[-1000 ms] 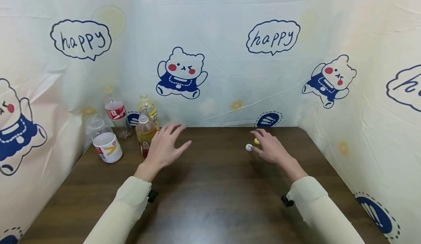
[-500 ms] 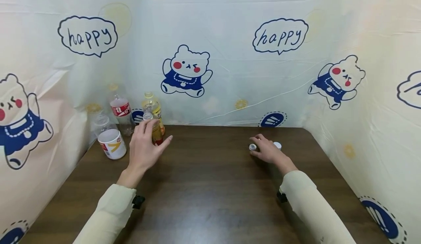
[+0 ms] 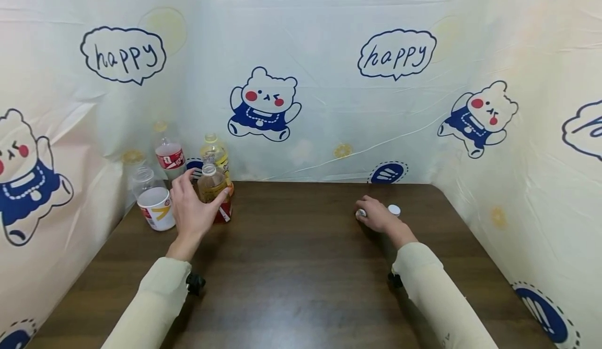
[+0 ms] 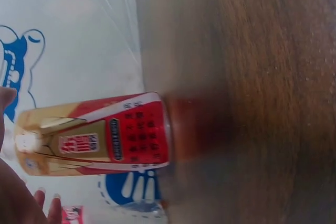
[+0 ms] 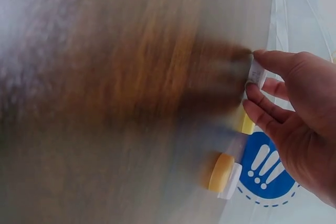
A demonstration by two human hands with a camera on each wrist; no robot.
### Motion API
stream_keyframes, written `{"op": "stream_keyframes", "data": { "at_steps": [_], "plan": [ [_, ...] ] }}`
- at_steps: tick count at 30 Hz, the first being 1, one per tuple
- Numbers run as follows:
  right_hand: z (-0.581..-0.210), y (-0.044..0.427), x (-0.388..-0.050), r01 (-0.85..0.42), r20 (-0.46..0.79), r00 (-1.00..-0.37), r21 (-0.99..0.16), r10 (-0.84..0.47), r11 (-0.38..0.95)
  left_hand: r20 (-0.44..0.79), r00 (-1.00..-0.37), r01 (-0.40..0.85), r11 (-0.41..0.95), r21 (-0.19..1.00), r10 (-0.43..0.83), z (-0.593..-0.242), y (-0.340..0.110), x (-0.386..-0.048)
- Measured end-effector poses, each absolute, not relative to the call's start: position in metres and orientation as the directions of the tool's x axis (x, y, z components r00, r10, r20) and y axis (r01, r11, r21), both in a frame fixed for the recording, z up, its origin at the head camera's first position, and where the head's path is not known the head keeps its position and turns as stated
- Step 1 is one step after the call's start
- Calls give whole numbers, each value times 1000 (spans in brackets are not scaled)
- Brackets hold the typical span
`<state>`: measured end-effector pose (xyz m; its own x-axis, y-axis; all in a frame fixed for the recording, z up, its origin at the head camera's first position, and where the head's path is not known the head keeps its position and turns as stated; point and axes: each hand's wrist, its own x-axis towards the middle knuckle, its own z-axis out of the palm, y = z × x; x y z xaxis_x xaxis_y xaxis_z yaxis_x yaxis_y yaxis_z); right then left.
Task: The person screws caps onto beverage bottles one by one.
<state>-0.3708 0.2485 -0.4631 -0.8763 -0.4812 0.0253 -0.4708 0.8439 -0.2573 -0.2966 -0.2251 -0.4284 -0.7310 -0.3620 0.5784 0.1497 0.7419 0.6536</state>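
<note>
Fingers apart, the left hand (image 3: 193, 210) faces the upright brown bottle (image 4: 94, 137) just ahead; the right hand (image 3: 378, 216) pinches a white cap (image 5: 255, 71).

The left hand (image 3: 194, 213) is spread, thumb (image 3: 220, 199) apart from fingers (image 3: 182, 183). The right hand (image 3: 376, 217) pinches, thumb opposing fingers. Both forearms (image 3: 150, 304) extend forward.

A hand could cross the middle of the table (image 3: 291, 265) between left hand (image 3: 194, 214) and right hand (image 3: 377, 216), while the amber bottle (image 3: 210, 188), white-labelled bottle (image 3: 159, 215) and clear red-labelled bottle (image 3: 171, 158) crowd the far left.
</note>
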Motion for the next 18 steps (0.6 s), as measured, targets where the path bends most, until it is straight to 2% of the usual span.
{"op": "stream_keyframes", "data": {
  "at_steps": [6,18],
  "plan": [
    [-464,248,-368,-465,43,-880,-275,-472,842,419,-820,57,673,738,-390,-435,-229,-306],
    [-456,254,-359,-522,129,-850,-340,-511,782,273,-888,19,564,826,-370,-440,-235,-321]
  ]
}}
